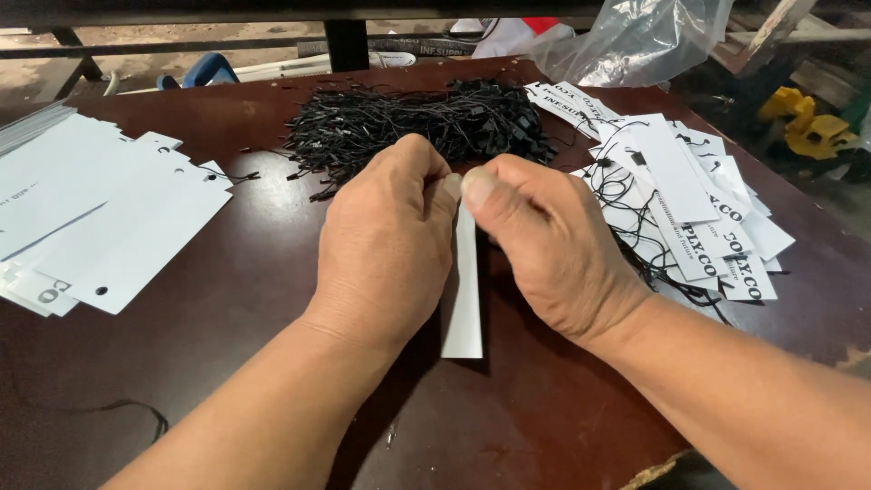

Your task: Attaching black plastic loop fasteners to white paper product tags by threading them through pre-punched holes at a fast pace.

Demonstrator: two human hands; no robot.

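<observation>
Nearest the camera, two bare forearms come in over the near edge of the dark brown tabletop (272,299), which is chipped at its near right corner. The left hand (386,240) and right hand (535,240) meet above the middle of the top, thumbs touching, both pinching the upper end of a white paper tag (464,299) that hangs edge-on between them, its lower end close to the wood.

Along the left edge lies a broad fanned stack of blank white tags (100,218), each with a small punched hole; it spreads well toward the middle. On the right side a looser heap of strung tags (689,204), with dark print and black loops, reaches close to the right edge. Behind the hands, toward the far edge, sits a dense pile of black string loops (417,122). A crumpled clear plastic bag (635,36) lies at the far right corner.

Bare wood shows between the left stack and the left hand, and along the near edge, where one stray black string (136,413) lies.
</observation>
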